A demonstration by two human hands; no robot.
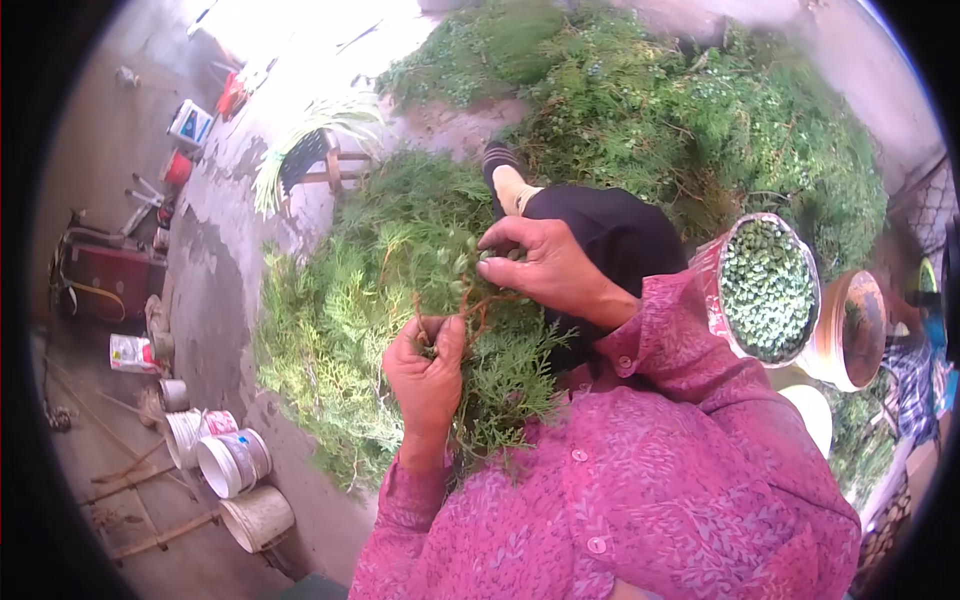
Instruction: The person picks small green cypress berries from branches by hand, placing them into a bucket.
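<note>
A brown twig point(475, 304) with green leafy sprays and small green cones point(462, 262) lies between my hands. My left hand point(425, 370) is closed around the twig's lower part, thumb pressed to the fingers. Above and to the right, my right hand point(545, 265) is curled at the cones, thumb and fingers closed on some of them. Under both hands a heap of green branches point(340, 340) spreads over my lap and the floor.
A bucket full of green cones point(765, 290) stands at the right, beside another bucket point(858, 330). More branches point(700, 120) are piled beyond my leg. White buckets point(235, 462) lie at the lower left. A small stool point(335, 165) stands ahead.
</note>
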